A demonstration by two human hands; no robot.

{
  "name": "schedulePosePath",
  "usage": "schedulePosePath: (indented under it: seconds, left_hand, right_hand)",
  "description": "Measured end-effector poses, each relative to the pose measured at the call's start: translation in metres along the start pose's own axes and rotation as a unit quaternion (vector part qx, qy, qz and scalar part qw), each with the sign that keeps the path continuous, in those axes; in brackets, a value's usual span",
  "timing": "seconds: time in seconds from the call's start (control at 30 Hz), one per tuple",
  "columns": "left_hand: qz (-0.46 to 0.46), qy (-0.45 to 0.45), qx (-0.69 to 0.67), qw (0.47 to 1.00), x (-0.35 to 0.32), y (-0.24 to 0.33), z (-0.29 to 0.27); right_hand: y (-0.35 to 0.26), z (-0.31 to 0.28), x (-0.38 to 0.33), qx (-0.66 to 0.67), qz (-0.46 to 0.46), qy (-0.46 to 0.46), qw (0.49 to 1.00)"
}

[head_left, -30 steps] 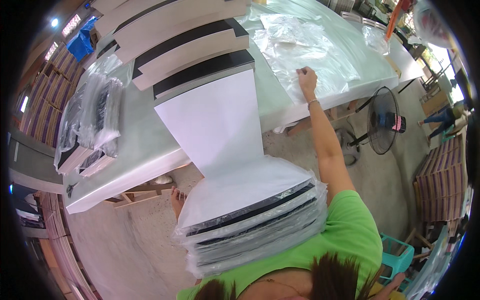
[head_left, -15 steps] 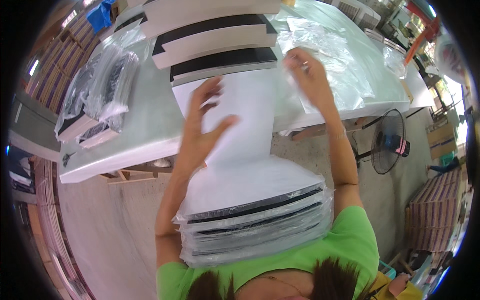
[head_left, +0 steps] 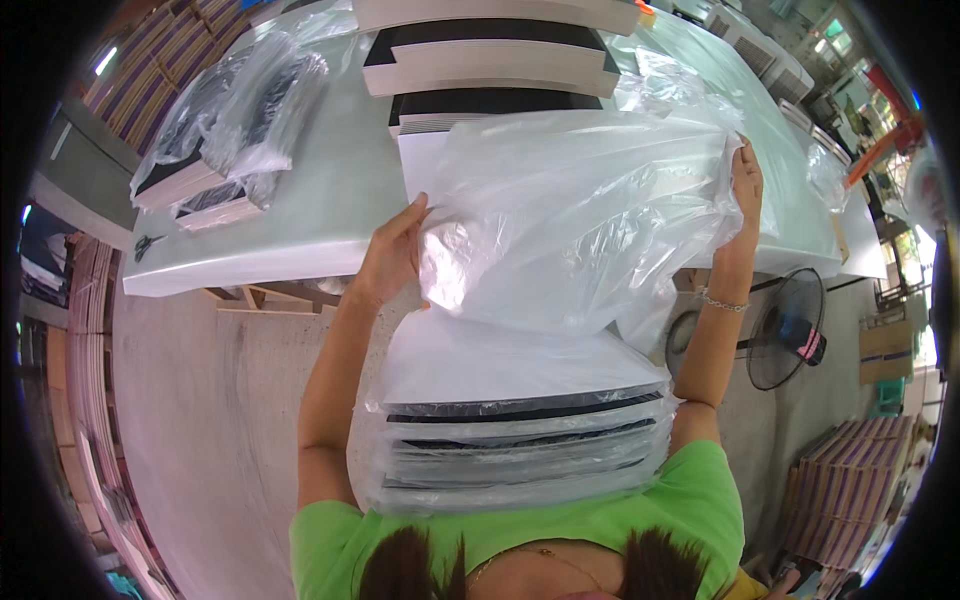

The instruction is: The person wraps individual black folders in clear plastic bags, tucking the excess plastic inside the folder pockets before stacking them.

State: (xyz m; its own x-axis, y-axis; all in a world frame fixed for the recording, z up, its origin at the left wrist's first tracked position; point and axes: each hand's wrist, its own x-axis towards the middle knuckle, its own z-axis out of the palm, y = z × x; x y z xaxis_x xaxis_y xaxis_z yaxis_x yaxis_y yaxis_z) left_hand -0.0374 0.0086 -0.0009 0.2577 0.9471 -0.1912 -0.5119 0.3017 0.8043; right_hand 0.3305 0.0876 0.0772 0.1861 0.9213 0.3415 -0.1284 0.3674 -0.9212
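A clear plastic bag (head_left: 570,210) is spread out between my two hands. My left hand (head_left: 393,250) pinches its left edge, with the fingertips partly hidden. My right hand (head_left: 746,195) grips the gathered right end, its fingers closed round the film. Beneath the bag lies a white sheet-like surface (head_left: 421,165), mostly covered, in front of stacked white and black panels (head_left: 490,65). Against my body rests a pile of plastic-wrapped flat panels (head_left: 520,440), a smooth white face (head_left: 520,365) on top and black edges showing.
Plastic-wrapped panels (head_left: 225,135) lie on the table's left side, near scissors (head_left: 148,247). More loose clear bags (head_left: 665,85) are spread behind my right hand. A standing fan (head_left: 787,330) is beyond the table at right. Stacked cardboard (head_left: 845,490) stands on the floor.
My right hand has brought a clear bag across from the heap at right. My left hand, open before, now holds its left edge. The bag covers most of the white surface.
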Motion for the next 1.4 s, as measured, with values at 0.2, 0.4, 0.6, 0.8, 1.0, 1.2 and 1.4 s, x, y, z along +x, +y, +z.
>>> schedulePosePath:
  seconds: [0.2,0.4,0.6,0.8,1.0,1.2,1.4]
  left_hand:
    - [0.023,0.007,0.106,0.994,-0.012,-0.016,-0.010]
    - [0.038,0.021,0.057,0.997,-0.004,-0.025,-0.010]
    - [0.058,0.046,0.208,0.975,-0.003,-0.038,-0.015]
    - [-0.029,0.005,0.173,0.985,-0.017,-0.028,0.038]
    - [-0.032,-0.036,0.170,0.984,-0.019,-0.031,0.046]
    - [-0.043,-0.023,0.098,0.994,-0.017,-0.042,0.038]
    - [-0.105,-0.052,0.062,0.991,-0.010,-0.055,0.027]
  right_hand:
    - [0.032,0.001,-0.007,0.024,0.040,0.011,0.999]
    - [0.075,-0.046,0.002,-0.038,0.073,0.032,0.996]
    - [0.055,0.002,-0.037,-0.560,-0.194,0.160,0.789]
    - [0.028,0.074,-0.098,-0.165,0.090,-0.304,0.934]
    - [0.026,0.107,-0.121,-0.103,0.118,-0.388,0.908]
    - [0.033,0.100,-0.118,-0.151,0.118,-0.342,0.920]
    - [0.034,0.070,-0.118,-0.101,0.149,-0.263,0.948]
